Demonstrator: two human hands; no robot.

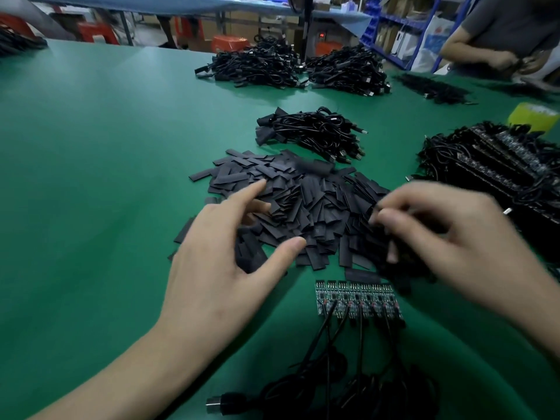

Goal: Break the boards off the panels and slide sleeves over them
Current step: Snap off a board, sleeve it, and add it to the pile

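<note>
Cables [328, 344] trail from a board panel [359, 298] as the spread left hand [224, 268] hovers over the sleeve pile [312, 204], right hand [448, 237] pinching a blurred black piece [403, 268]; best lift one sleeve only.

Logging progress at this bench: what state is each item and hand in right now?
board panel: unbroken, flat, cables attached.
sleeves: loose heap.
left hand: open, fingers spread over the sleeves.
right hand: grips a dark piece, blurred.
sleeved cables: piled behind the sleeves.
panel stack: heaped at right.
</note>
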